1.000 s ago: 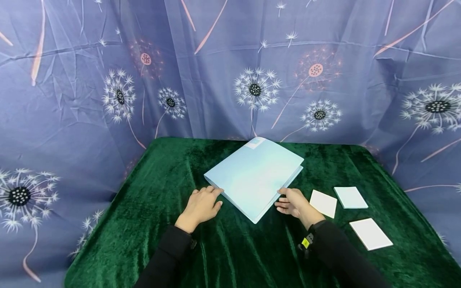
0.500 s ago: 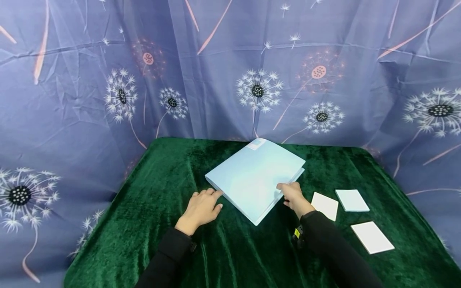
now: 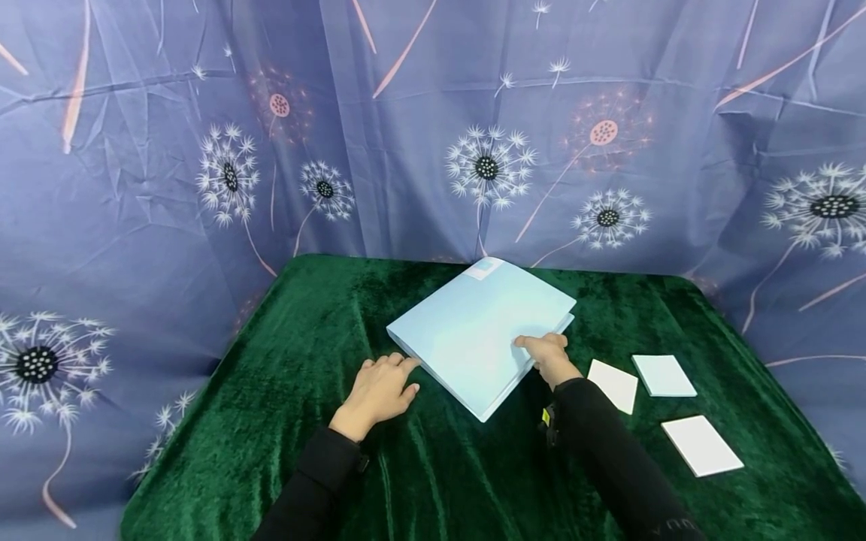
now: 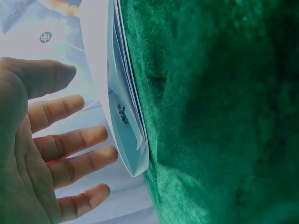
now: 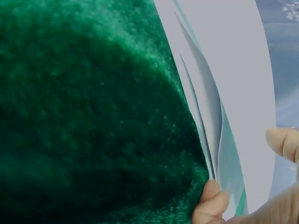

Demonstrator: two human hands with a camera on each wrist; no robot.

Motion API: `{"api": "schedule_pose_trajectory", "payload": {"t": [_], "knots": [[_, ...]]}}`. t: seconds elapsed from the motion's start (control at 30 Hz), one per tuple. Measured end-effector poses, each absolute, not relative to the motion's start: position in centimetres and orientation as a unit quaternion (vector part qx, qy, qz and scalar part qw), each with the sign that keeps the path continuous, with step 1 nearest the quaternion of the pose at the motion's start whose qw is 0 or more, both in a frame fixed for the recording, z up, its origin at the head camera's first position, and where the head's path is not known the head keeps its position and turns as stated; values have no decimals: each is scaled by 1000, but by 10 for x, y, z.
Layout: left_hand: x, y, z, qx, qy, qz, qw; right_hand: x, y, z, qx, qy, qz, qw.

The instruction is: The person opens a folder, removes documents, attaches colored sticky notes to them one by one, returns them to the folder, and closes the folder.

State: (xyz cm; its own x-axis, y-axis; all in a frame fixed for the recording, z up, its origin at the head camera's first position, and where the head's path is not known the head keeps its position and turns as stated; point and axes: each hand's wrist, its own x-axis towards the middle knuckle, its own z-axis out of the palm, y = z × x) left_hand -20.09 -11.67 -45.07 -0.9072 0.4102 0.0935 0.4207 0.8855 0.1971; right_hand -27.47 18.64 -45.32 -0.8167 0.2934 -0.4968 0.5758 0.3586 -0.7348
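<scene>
A pale blue folder (image 3: 467, 330) is seen lying on its broad side at the middle of a green velvety cloth (image 3: 284, 361), its far corner set close to the cloth's back edge. It is turned askew, so that one corner is pointed toward the person; its long axis is run from near left to far right. The closed, rounded spine edge is faced to the far left, and the loose edge to the near right. The cover is smooth and slightly glossy, brightened by a whitish sheen, and a small pale label (image 3: 483, 268) is borne at the far end, beside the spine. A narrow gap is left between the covers, and thin sheets (image 5: 202, 102) are shown inside it by the right wrist view.

The loose edge is gripped by the right hand (image 3: 551, 357), with the thumb laid over the top cover and fingers placed at the lower edge. The left hand (image 3: 379, 391) is held loosely spread beside the near-left edge; whether the folder is touched by it cannot be told.

To the right, three small pads are laid out: a white one (image 3: 613, 386) partly covered by the right sleeve (image 3: 602, 443), a bluish one (image 3: 665, 375) beyond, and another white one (image 3: 703, 445) nearer. Behind, a blue-violet curtain (image 3: 406, 173) is patterned with dandelions.
</scene>
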Motion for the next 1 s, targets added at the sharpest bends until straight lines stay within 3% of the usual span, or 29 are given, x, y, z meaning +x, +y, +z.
{"api": "schedule_pose_trajectory", "payload": {"t": [0.33,0.7,0.83,1.0], "knots": [[-200,-116,-453,-215,-971,-99,25,-279,190,-454,316,801,-500,94],[-200,-116,-456,-211,-972,-100,23,-291,204,-470,292,761,-574,80],[-201,-117,-456,-208,-973,-97,18,-289,202,-475,240,761,-599,68],[-201,-118,-455,-206,-973,-97,19,-284,199,-473,181,723,-660,95]]}}
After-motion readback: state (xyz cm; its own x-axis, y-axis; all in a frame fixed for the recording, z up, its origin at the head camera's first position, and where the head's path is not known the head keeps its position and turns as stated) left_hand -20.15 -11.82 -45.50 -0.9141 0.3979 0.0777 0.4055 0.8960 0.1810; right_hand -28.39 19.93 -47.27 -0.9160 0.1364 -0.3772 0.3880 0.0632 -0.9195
